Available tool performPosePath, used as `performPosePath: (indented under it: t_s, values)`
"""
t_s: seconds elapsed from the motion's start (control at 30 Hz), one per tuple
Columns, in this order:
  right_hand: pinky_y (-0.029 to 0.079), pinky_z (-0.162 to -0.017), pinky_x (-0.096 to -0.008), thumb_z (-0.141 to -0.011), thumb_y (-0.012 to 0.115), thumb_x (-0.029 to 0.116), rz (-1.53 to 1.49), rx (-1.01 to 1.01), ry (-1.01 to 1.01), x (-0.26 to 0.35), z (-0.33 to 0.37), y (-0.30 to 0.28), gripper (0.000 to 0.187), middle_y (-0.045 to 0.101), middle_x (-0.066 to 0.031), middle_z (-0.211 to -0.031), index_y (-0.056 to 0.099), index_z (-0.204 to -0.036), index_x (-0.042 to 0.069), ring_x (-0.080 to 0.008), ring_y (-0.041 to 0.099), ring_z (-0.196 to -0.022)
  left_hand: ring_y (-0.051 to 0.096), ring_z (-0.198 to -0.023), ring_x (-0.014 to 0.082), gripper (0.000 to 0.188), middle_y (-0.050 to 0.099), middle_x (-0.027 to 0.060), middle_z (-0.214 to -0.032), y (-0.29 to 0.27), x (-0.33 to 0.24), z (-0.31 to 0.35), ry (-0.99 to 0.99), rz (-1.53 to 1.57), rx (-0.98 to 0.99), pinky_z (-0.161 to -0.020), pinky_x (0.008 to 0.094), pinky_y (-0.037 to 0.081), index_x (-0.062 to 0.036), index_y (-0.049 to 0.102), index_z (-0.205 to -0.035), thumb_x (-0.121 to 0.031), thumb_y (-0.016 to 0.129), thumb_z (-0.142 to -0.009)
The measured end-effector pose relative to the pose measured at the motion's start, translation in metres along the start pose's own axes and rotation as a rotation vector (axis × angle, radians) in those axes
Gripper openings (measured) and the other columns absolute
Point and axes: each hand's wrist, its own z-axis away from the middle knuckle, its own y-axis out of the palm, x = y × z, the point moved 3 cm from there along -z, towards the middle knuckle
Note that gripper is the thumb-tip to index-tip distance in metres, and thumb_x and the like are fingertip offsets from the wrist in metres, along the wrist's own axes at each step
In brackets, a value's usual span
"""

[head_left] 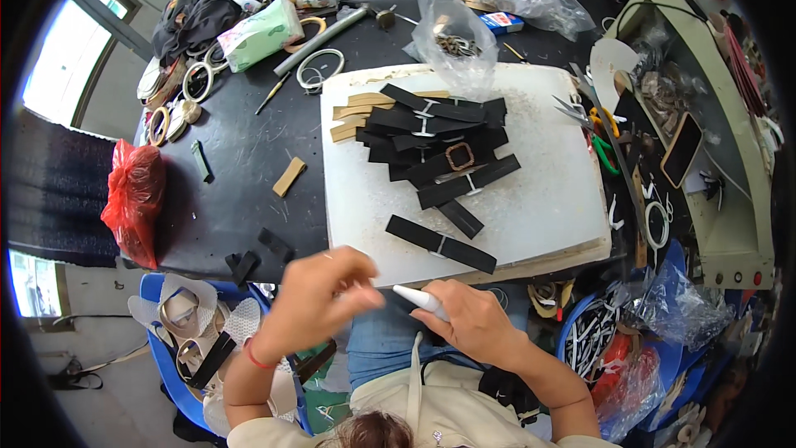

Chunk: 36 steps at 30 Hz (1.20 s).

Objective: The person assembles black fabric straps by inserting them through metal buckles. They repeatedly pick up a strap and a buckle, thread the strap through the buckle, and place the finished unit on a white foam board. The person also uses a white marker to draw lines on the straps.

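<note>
My right hand (474, 323) is closed around a white tapered tube (421, 302), its pointed tip toward my left hand. Just left of that tip, my left hand (319, 299) is raised at the table's front edge, fingers bent, with a gap between thumb and forefinger and nothing visible in it. A black strap (408, 234) with a pale bar at its middle lies apart on the white board (547, 224), in front of my hands. Behind it is a heap of similar black straps (489, 172), one under a brown squarish ring (459, 157). Tan strips (348, 128) stick out at the heap's left.
Scissors (572, 109) and a phone (682, 149) lie on the right. A clear bag of metal parts (456, 33) stands behind the board. On the left are a red plastic bag (137, 199) and a tissue pack (261, 35). Blue tubs (157, 282) flank my lap.
</note>
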Motion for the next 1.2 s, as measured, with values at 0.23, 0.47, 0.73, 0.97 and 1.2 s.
performPosePath:
  t_s: [0.23, 0.47, 0.73, 0.97, 1.2]
  values:
    - [0.041, -0.045, -0.0320, -0.080, 0.072, 0.020, -0.185, 0.261, -0.085, 0.021, -0.013, 0.002, 0.035, 0.046, -0.0059, -0.067, 0.056, -0.104, 0.001, -0.0194, 0.051, -0.054, 0.056, -0.046, 0.0257, 0.024, 0.053, 0.0103, -0.052, 0.013, -0.003, 0.017, 0.203, -0.120, 0.149, -0.044, 0.0350, 0.043, -0.0028, 0.061, -0.075, -0.016, 0.052, -0.092]
    - [0.050, -0.059, -0.0308, -0.078, 0.074, 0.013, -0.092, 0.033, 0.059, 0.018, -0.009, 0.003, 0.034, 0.061, -0.0117, -0.088, 0.056, -0.105, 0.001, -0.0240, 0.060, -0.071, 0.058, -0.054, 0.0299, 0.021, 0.057, 0.0132, -0.063, -0.050, 0.044, 0.002, 0.055, -0.534, -0.288, -0.047, 0.0368, 0.043, -0.0048, 0.063, -0.083, -0.021, 0.054, -0.092]
    - [0.052, -0.077, -0.0318, -0.085, 0.066, 0.009, -0.087, -0.181, 0.278, -0.011, 0.017, -0.026, 0.031, 0.058, -0.0197, -0.119, 0.052, -0.111, 0.000, -0.0286, 0.064, -0.093, 0.058, -0.108, 0.0283, 0.028, 0.060, 0.0137, -0.115, 0.018, 0.011, -0.011, 0.660, -0.610, -0.143, -0.090, 0.0373, 0.047, -0.0002, 0.063, -0.102, -0.016, 0.067, -0.079]
    - [0.049, -0.081, -0.0349, -0.087, 0.065, 0.014, -0.067, -0.127, 0.319, -0.016, 0.009, -0.045, 0.030, 0.062, -0.0144, -0.114, 0.053, -0.111, 0.000, -0.0255, 0.062, -0.096, 0.053, -0.117, 0.0303, 0.040, 0.056, 0.0164, -0.124, 0.088, 0.005, 0.000, 0.409, -0.542, -0.133, -0.100, 0.0406, 0.041, 0.0036, 0.060, -0.111, -0.017, 0.068, -0.078]
    - [0.040, -0.087, -0.0386, -0.090, 0.060, 0.026, 0.248, -0.042, 0.010, -0.020, 0.000, -0.028, 0.029, 0.063, -0.0133, -0.114, 0.052, -0.104, 0.002, -0.0285, 0.056, -0.108, 0.060, -0.104, 0.0286, 0.024, 0.064, 0.0127, -0.110, 0.089, 0.007, -0.007, 0.308, -0.318, -0.346, -0.085, 0.0368, 0.048, 0.0006, 0.066, -0.097, -0.003, 0.072, -0.073]
